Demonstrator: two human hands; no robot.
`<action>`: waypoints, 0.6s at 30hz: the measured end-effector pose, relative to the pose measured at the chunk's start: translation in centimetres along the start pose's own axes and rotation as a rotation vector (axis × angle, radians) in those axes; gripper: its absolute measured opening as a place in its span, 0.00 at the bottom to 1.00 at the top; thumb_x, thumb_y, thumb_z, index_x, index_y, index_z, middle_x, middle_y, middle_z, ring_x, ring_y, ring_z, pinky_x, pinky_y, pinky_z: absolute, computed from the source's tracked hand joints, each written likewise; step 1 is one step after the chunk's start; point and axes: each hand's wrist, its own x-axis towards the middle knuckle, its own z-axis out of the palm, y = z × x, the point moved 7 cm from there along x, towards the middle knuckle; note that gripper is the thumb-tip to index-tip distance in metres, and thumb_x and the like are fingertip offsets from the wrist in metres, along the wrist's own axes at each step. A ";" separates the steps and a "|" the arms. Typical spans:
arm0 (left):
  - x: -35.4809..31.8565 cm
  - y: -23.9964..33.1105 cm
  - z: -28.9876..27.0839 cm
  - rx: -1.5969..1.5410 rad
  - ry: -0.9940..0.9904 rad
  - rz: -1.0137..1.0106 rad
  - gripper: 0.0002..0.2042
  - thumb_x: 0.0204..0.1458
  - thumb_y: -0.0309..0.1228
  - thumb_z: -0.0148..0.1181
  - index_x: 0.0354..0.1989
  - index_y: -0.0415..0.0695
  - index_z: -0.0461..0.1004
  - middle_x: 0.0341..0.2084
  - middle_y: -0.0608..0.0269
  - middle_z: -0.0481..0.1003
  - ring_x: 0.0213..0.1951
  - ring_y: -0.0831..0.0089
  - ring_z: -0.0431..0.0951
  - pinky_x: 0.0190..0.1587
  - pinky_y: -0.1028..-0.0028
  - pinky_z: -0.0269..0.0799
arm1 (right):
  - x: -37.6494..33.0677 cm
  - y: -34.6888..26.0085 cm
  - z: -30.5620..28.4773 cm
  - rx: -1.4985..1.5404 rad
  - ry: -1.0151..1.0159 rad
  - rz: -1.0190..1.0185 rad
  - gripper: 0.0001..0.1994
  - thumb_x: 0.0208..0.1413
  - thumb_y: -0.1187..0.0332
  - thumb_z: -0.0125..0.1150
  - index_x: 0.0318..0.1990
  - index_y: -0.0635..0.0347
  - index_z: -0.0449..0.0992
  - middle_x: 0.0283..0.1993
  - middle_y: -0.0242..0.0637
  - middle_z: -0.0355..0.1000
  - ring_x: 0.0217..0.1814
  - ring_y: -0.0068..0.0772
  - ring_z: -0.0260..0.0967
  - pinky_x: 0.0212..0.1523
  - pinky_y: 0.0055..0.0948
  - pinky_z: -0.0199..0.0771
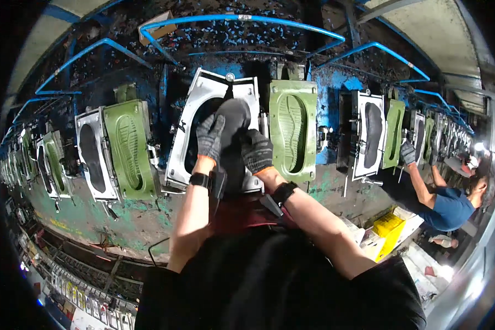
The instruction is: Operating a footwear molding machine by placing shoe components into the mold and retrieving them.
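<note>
A dark grey shoe sole (236,118) is held upright in front of an open silver mould frame (185,129). My left hand (209,136), in a grey knit glove, is closed on the sole's left edge. Lower on its right side, my right hand (257,150), gloved alike, grips the other edge. Part of each hand's fingers is hidden by the sole or the gloves. The frame's sole-shaped opening shows dark behind my left hand. Just right of the frame stands the green mould half (293,129), with a ribbed sole-shaped hollow.
More moulds line both sides, including a green half (128,148) and a silver one holding a dark sole (373,129). Blue bent rails (242,18) run above. At right, a co-worker in a dark blue shirt (451,208) reaches to moulds near a yellow package (388,224).
</note>
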 end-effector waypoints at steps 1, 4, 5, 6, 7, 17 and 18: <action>2.6 -1.4 0.7 -0.213 0.072 -0.234 0.23 0.63 0.42 0.68 0.59 0.39 0.78 0.57 0.55 0.77 0.57 0.63 0.74 0.60 0.64 0.71 | 1.0 0.9 -0.2 0.061 0.066 0.004 0.10 0.63 0.60 0.65 0.42 0.56 0.82 0.37 0.51 0.82 0.42 0.60 0.80 0.42 0.50 0.80; 3.2 0.7 2.2 -0.294 0.193 -0.215 0.26 0.59 0.47 0.72 0.53 0.35 0.81 0.48 0.58 0.82 0.47 0.68 0.77 0.55 0.67 0.73 | 0.0 2.7 0.3 -0.017 -0.040 0.066 0.12 0.61 0.58 0.65 0.42 0.55 0.82 0.37 0.53 0.81 0.42 0.63 0.79 0.43 0.51 0.80; 1.6 -0.1 2.4 -0.239 0.235 -0.333 0.27 0.59 0.49 0.71 0.53 0.35 0.81 0.48 0.59 0.82 0.45 0.67 0.77 0.54 0.65 0.73 | -0.8 2.8 0.5 -0.124 -0.135 0.088 0.12 0.60 0.57 0.65 0.43 0.55 0.82 0.38 0.53 0.81 0.42 0.63 0.79 0.43 0.51 0.80; -0.7 1.1 2.9 -0.175 0.226 -0.528 0.29 0.60 0.54 0.68 0.53 0.36 0.81 0.45 0.61 0.81 0.43 0.67 0.75 0.51 0.65 0.72 | -1.1 2.6 0.0 -0.218 -0.161 0.089 0.13 0.59 0.58 0.65 0.44 0.56 0.82 0.38 0.52 0.82 0.42 0.63 0.79 0.42 0.51 0.80; -0.8 0.3 2.7 -0.183 0.138 -0.368 0.30 0.61 0.56 0.65 0.53 0.36 0.81 0.47 0.53 0.82 0.44 0.60 0.77 0.52 0.64 0.73 | -0.8 1.4 -0.7 -0.206 -0.162 0.073 0.13 0.59 0.58 0.65 0.44 0.56 0.82 0.38 0.52 0.82 0.42 0.63 0.79 0.42 0.51 0.80; -11.5 -2.3 -1.7 1.293 -0.199 -0.034 0.20 0.58 0.32 0.59 0.60 0.44 0.77 0.57 0.42 0.77 0.53 0.45 0.80 0.54 0.52 0.78 | 0.2 -10.9 6.6 -0.885 -0.740 -1.110 0.24 0.60 0.60 0.57 0.64 0.47 0.77 0.69 0.38 0.73 0.69 0.46 0.70 0.69 0.57 0.67; -11.1 -0.6 1.0 1.248 -0.278 0.132 0.20 0.58 0.32 0.59 0.59 0.44 0.77 0.58 0.42 0.76 0.53 0.44 0.79 0.54 0.51 0.78 | 2.0 -8.2 8.3 -0.896 -0.640 -1.041 0.25 0.60 0.59 0.57 0.65 0.46 0.78 0.70 0.36 0.73 0.70 0.44 0.68 0.71 0.55 0.65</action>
